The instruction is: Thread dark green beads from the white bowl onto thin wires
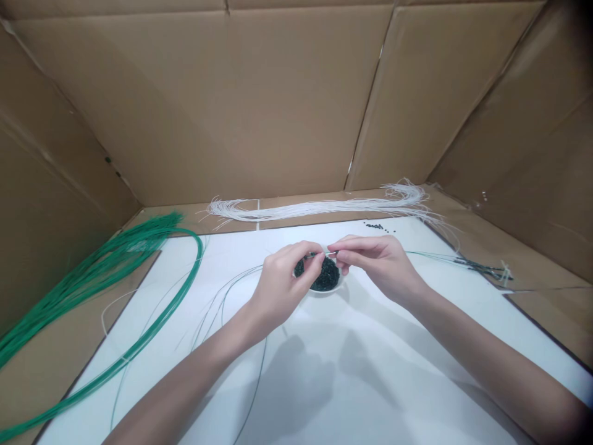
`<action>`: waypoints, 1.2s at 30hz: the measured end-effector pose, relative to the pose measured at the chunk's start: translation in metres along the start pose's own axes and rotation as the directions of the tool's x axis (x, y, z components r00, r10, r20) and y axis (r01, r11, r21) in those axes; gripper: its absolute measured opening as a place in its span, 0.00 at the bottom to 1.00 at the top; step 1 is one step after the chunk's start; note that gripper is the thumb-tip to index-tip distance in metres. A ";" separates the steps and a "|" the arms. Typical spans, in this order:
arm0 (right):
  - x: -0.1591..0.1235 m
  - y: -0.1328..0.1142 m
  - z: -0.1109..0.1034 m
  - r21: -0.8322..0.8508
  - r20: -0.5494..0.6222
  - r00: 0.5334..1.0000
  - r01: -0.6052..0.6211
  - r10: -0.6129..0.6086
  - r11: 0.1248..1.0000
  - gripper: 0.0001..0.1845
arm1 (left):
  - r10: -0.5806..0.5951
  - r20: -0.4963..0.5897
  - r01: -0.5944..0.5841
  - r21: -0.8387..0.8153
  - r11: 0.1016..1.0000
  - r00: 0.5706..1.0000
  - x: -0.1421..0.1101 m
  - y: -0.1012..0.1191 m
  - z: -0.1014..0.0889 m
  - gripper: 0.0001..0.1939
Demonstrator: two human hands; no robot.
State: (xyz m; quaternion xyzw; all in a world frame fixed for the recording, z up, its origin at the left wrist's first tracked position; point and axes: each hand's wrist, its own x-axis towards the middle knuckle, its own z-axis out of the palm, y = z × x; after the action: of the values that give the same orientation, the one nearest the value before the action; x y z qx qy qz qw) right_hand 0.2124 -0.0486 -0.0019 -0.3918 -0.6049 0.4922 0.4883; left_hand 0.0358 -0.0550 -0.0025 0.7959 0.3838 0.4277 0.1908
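Over a small white bowl (323,292) full of small dark beads (327,276), my two hands meet fingertip to fingertip. My left hand (286,277) is closed in a pinch on thin green wires (230,281), whose long ends trail leftward and down over the white board. My right hand (380,264) also pinches, close to the left fingertips. A short thin piece, part dark and part pale, shows between the two hands; its details are too small to make out. Green strands (430,254) emerge behind the right hand and run to a dark-ended bundle (486,269).
Coiled green wires (152,330) curve along the left side. A bundle of white wires (315,209) lies across the back. Several loose dark beads (377,227) sit on the white board (370,383) beyond my right hand. Cardboard walls (208,99) enclose the back and sides.
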 end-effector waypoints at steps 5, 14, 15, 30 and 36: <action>0.000 -0.002 0.002 -0.023 -0.012 0.999 0.037 -0.037 0.999 0.06 | 0.001 -0.003 -0.001 -0.002 1.000 1.000 0.000 0.000 0.000 0.07; -0.002 -0.006 0.004 -0.078 -0.034 0.997 0.060 -0.063 0.995 0.06 | 0.023 -0.004 -0.022 0.029 0.999 1.000 0.000 -0.001 0.000 0.06; -0.002 -0.006 0.004 -0.086 -0.038 0.997 0.067 -0.070 0.994 0.06 | 0.031 -0.008 -0.030 0.037 0.999 1.000 0.000 -0.001 0.001 0.06; -0.008 0.002 0.005 -0.289 -0.127 0.976 0.136 -0.179 0.948 0.08 | 0.257 -0.056 -0.235 0.254 0.938 0.965 -0.002 -0.007 0.003 0.07; -0.007 0.001 0.005 -0.333 -0.112 0.976 0.142 -0.189 0.932 0.06 | 0.280 -0.043 -0.256 0.294 0.921 0.959 -0.002 -0.007 0.001 0.07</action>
State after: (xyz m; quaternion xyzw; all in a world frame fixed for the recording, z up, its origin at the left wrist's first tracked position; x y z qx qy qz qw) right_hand 0.2086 -0.0564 -0.0042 -0.4478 -0.6719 0.3144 0.4991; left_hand 0.0334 -0.0520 -0.0083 0.8414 0.3364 0.4229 -0.0026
